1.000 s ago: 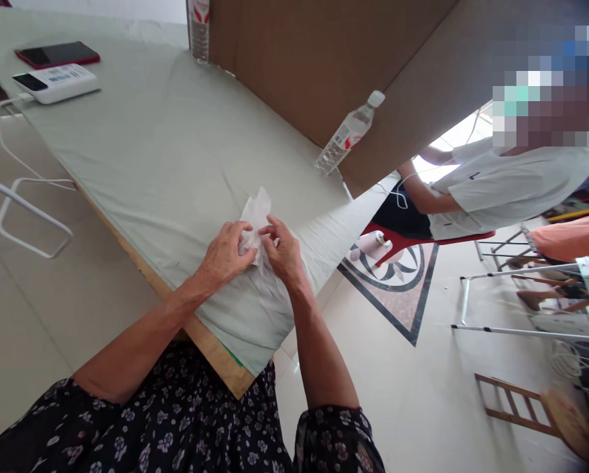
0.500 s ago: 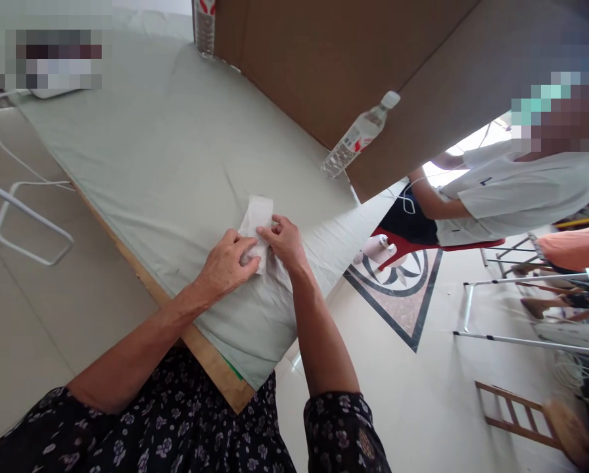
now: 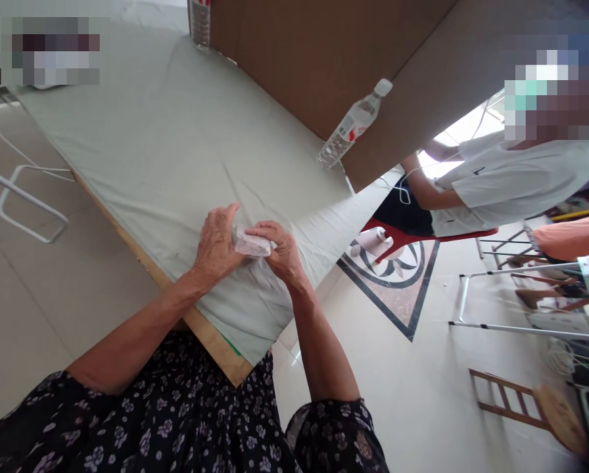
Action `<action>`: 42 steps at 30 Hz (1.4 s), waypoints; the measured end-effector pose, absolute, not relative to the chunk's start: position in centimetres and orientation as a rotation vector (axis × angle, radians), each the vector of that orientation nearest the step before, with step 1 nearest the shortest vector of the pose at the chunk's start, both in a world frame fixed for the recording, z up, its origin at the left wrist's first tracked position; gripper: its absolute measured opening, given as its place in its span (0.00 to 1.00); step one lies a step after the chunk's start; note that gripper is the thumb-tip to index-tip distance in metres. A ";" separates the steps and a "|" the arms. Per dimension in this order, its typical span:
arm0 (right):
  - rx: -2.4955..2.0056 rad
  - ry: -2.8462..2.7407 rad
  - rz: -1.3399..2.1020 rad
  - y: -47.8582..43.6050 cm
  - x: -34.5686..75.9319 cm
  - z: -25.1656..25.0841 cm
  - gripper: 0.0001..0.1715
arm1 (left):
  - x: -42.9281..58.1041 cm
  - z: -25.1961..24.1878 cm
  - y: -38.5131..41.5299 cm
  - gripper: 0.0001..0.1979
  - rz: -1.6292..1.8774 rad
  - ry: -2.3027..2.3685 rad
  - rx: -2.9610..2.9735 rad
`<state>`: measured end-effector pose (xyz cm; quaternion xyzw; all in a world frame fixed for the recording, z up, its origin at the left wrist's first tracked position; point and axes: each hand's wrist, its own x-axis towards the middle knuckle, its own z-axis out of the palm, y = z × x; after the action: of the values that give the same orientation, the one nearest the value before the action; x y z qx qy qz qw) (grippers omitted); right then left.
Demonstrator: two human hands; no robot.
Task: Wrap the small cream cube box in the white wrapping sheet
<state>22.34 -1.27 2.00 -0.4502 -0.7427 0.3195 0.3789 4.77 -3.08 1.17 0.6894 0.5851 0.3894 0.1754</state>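
A small white packet (image 3: 252,244), soft like tissue and partly see-through at its left end, is held low over the cloth near the table's corner. My left hand (image 3: 217,244) is curled against its left end, with the fingers raised and the thumb side touching it. On the other end, my right hand (image 3: 279,248) grips it, fingers laid along the top edge. The undersides of both hands and what the packet contains are hidden. Beneath them spreads a pale green, wrinkled cloth (image 3: 161,144).
A large brown cardboard box (image 3: 294,72) stands at the back, with a clear water bottle (image 3: 351,128) beside it and another bottle (image 3: 200,26) at its far corner. A seated person in a white shirt (image 3: 531,177) is on the right. A wooden stool (image 3: 516,401) lies on the floor.
The white piece, longer and lying flatter before, is now a compact, folded-looking packet turned more crosswise. My left hand has risen and shifted slightly left; my right fingers have closed around the packet's end.
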 end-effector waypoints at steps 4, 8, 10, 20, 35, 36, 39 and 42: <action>-1.123 -2.047 0.683 -3.6 23.3 2.0 0.19 | 3.5 1.4 -2.7 0.22 0.942 1.496 2.086; -1.186 -2.140 0.578 -4.5 23.5 1.2 0.27 | 1.6 1.2 -2.7 0.29 0.833 1.301 2.148; -1.213 -2.069 0.584 -4.2 23.1 0.9 0.24 | 0.7 1.2 -2.6 0.34 0.778 1.209 2.166; -1.287 -1.563 1.228 -3.6 21.1 2.2 0.24 | -0.5 2.8 -1.6 0.38 0.668 0.996 1.569; -1.165 -1.481 1.276 -3.6 20.9 1.3 0.38 | 0.3 2.8 -1.4 0.47 0.747 0.951 1.303; -1.167 -1.466 1.282 -3.6 20.9 1.2 0.38 | 0.4 2.6 -1.4 0.50 0.769 0.965 1.275; -1.177 -1.433 1.262 -3.6 20.9 1.1 0.37 | 0.7 2.2 -1.4 0.52 0.824 0.989 1.212; -1.179 -1.419 1.249 -3.5 20.8 1.0 0.35 | 1.3 2.0 -1.4 0.48 0.861 0.956 1.180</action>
<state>20.82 -3.45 0.98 -0.4750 -0.5716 0.5031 0.4411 1.27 -1.36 2.00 0.5179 0.4196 0.3777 0.6427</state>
